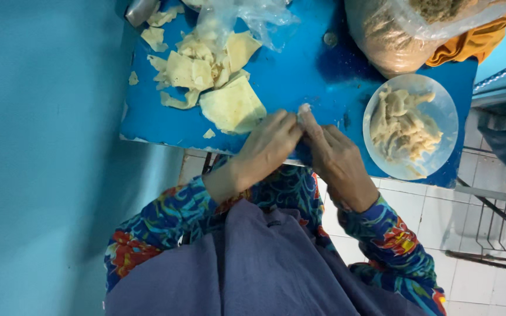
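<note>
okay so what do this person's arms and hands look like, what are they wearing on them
Both hands, left hand and right hand, are bare: no gloves, and no rings or watch that show. Both arms wear long sleeves of dark blue patterned fabric with red, orange and teal floral shapes, reaching to the wrists.

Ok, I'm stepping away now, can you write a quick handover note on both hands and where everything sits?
Left hand and right hand: both pinch one small pale dough piece between the fingertips at the near edge of the blue table.
Pile of pale yellow square wrappers: left on the table, under a clear plastic bag.
Clear round plate: right, holding a heap of finished pale pieces.
Large filled plastic bag: behind the plate.
Left: many wrappers unused.
</note>
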